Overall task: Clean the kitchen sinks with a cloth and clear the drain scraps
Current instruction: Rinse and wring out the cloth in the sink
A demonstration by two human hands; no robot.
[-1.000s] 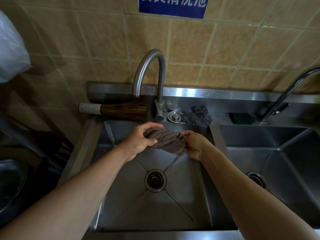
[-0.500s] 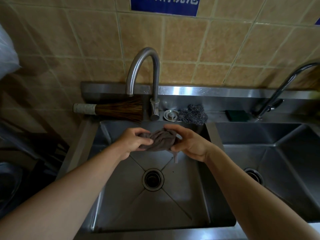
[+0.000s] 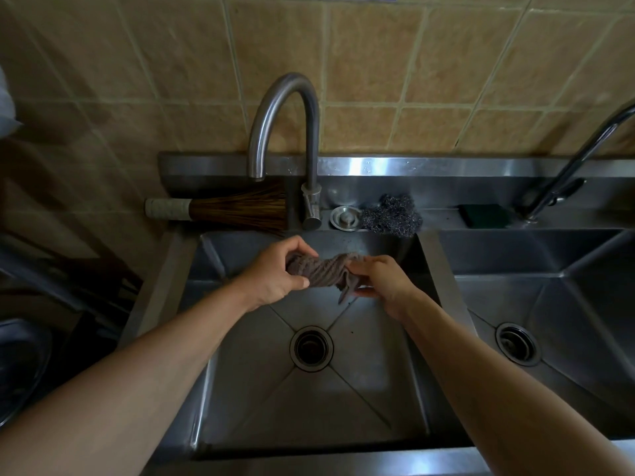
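A working kitchen's wash station: two deep square stainless-steel sink basins (image 3: 374, 389) sit side by side under a wall of tan ceramic tiles (image 3: 429, 80). A curved steel gooseneck tap (image 3: 285, 108) rises from the back ledge, where a brown bristle whisk brush (image 3: 237, 211), a grey steel-wool scourer (image 3: 393, 216) and a dark green sponge pad (image 3: 482, 215) lie.

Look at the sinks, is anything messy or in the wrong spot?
Nothing is spilled or broken. The drain plug sits on the back ledge beside the steel scrubber, not in the drain. A few dark specks lie on the sink floor. Both hands, left hand and right hand, hold the twisted cloth.
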